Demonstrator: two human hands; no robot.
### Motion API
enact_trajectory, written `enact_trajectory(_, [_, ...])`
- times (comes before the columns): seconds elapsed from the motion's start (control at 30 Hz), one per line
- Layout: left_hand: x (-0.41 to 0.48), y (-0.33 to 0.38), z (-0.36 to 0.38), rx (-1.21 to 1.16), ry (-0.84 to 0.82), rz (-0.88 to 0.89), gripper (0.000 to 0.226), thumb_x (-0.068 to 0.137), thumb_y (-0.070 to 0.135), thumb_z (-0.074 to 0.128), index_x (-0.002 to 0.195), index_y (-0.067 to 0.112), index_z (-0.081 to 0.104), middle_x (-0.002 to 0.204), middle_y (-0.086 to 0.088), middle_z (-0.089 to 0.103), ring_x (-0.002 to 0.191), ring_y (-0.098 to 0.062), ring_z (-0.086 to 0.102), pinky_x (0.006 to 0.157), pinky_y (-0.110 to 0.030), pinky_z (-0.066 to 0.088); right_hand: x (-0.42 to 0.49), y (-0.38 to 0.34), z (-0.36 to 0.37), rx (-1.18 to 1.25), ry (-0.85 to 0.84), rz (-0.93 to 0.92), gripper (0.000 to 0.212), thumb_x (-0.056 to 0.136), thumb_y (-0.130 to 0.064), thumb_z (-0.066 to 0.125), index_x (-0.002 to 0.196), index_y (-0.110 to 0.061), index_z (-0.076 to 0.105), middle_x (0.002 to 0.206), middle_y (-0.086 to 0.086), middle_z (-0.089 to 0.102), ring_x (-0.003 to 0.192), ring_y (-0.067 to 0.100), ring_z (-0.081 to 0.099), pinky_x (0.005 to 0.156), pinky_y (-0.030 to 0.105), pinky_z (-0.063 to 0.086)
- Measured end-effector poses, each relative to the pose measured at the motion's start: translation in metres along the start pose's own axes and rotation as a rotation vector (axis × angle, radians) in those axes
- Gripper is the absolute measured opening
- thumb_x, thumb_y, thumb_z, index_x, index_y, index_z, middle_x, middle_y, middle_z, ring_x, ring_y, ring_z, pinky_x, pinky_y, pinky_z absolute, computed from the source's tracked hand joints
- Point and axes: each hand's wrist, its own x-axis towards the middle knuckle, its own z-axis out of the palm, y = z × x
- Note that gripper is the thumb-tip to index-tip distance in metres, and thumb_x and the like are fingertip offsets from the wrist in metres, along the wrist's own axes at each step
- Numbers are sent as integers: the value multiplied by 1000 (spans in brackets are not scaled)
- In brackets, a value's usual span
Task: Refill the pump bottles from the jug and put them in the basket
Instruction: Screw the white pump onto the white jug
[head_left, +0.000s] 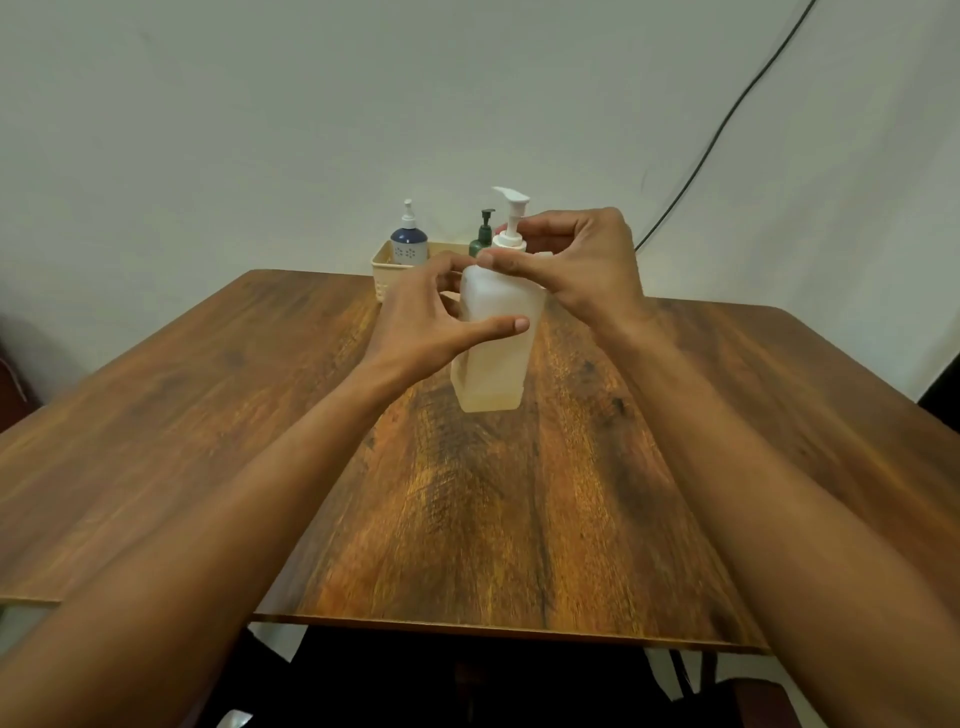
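On the wooden table (208, 415), the left hand (426, 322) is wrapped around a clear bottle (493, 358) (upright, mid-table), while the right hand (576, 265) pinches its white pump collar (509, 241). Farther back, a cream basket (387, 265) holds a blue bottle (409, 241) and, seemingly, a green bottle (483, 241).

Translucent bottle (493, 332) upright, seemingly near-empty.

Warm, dim indoor light falls from above, leaving a soft orange sheen on the brown wood-grain counter (483, 519) just below the hands (582, 260). Shadows are faint and diffuse. Wide-angle distortion bows the counter's edges and stretches the forearms. The whole frame is slightly soft; under the counter is near black.
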Motion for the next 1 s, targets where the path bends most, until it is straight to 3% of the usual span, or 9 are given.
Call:
enact_trajectory(0.1, [-2,-1,4,-22,-3,0,83,62,61,92,130,21,67,117,5,72,100,-4,70,82,-37,63,-1,0,2,-41,1,-31,50,73,-39,98,111,-9,83,101,-2,82,87,-2,77,75,17,61])
enact_trajectory(0.2, [-1,0,3,-31,-16,1,78,64,59,92,127,21,67,114,8,72,99,-3,70,82,-36,63,9,-1,-16,52,-264,-6,43,88,-29,89,123,-8,78,120,-1,80,111,10,77,98,34,62])
enact_trajectory(0.3, [5,3,2,-24,-44,27,79,67,57,91,131,19,65,120,6,70,105,-7,69,84,-39,63,16,0,-30,67,-436,-12,38,96,-21,81,132,-9,75,125,0,79,121,13,74,106,36,59])
enact_trajectory(0.47, [10,6,2,9,-39,43,79,66,57,92,131,19,67,121,4,71,108,-10,69,85,-38,62,9,8,-24,94,-214,37,46,81,-26,94,122,-10,80,114,-2,83,110,8,78,99,37,63])
enact_trajectory(0.6, [9,7,6,11,-24,36,77,67,55,92,130,19,67,120,4,72,106,-9,70,84,-38,62,7,9,-18,45,-88,98,59,65,-40,102,116,-18,83,101,-12,83,97,-2,78,87,23,64])
enact_trajectory(0.8, [5,2,11,15,28,20,77,65,57,92,127,19,67,114,7,73,100,-4,70,80,-33,63,6,7,-9,15,-34,125,58,62,-44,102,111,-20,83,79,-24,76,85,-11,75,71,9,58])
enact_trajectory(1.0, [13,-5,22,-1,19,12,76,63,58,93,125,22,68,113,10,72,100,-2,69,79,-30,63,1,19,-5,45,5,130,60,72,-42,98,123,-17,80,99,-14,81,94,-5,77,84,19,63])
